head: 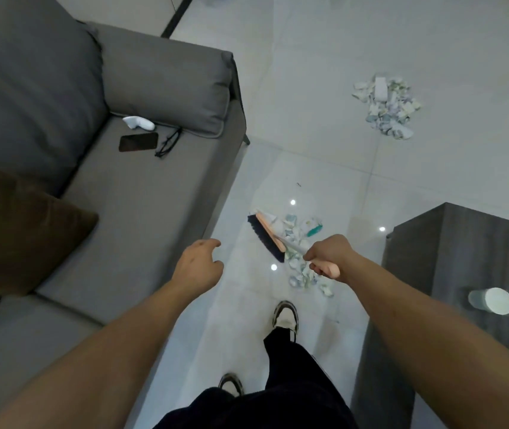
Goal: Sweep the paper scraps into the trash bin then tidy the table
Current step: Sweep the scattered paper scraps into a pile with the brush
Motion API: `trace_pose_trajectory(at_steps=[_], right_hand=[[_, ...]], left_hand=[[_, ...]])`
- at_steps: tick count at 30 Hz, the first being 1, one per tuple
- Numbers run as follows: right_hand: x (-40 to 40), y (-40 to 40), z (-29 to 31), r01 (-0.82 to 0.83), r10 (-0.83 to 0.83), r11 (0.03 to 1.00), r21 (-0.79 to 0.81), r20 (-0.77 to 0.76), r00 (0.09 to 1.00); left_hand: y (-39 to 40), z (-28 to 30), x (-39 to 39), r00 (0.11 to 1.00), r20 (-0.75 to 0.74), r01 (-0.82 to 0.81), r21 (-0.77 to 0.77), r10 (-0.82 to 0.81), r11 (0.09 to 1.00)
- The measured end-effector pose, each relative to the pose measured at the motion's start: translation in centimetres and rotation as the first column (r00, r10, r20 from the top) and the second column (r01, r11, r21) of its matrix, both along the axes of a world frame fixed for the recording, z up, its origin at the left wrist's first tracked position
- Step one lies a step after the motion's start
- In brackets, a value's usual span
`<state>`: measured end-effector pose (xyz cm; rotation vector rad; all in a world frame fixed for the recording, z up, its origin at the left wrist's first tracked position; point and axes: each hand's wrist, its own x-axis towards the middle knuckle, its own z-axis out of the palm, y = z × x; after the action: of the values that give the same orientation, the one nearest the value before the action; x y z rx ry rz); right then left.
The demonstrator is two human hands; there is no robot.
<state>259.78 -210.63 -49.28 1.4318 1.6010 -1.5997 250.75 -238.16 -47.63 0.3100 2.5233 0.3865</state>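
Now | right hand [329, 255] gripping broom [270, 238] by paper scraps [301, 261] | left hand [199, 263] loosely open, empty

- Both arms are bare all the way up, with no sleeves to see.
- The left hand [199, 264] and the right hand [329, 258] have no gloves, rings or watch.
- The trousers [278, 397] are black and loose, at 6 o'clock.
- The shoes [285, 317] are white and black trainers with dark edges, just above the trousers.
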Motion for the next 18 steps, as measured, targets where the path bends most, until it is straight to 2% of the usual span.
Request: trace_pose_trajectory(at_steps=[5, 8, 11, 15, 18], right_hand=[[-1.8, 3.4, -1.0, -0.028, 0.03, 0.993, 0.112, -0.013, 0.999], [-2.7, 5.5, -1.2, -0.087, 0.093, 0.969, 0.231, -0.016, 0.996], [-3.9, 7.8, -0.5, -0.129, 0.122, 0.93, 0.345, 0.042, 0.992], [-5.5, 10.5, 0.6, 0.008, -0.007, 0.918, 0.397, -0.003, 1.0], [-6.3, 11.0, 1.5, 0.159, -0.153, 0.928, 0.338, -0.042, 0.987]], left_hand=[[3.9, 0.9, -4.2, 0.995, -0.01, 0.094, -0.023, -0.094, 0.995], [6.0, 1.5, -6.9, 0.992, -0.005, 0.129, -0.03, -0.129, 0.991], [8.3, 1.7, -9.4, 0.981, -0.01, 0.195, -0.022, -0.195, 0.981], [12.4, 1.6, -13.3, 0.952, -0.019, 0.307, -0.011, -0.307, 0.952], [16.6, 1.2, -16.9, 0.91, -0.02, 0.416, 0.025, -0.415, 0.909]])
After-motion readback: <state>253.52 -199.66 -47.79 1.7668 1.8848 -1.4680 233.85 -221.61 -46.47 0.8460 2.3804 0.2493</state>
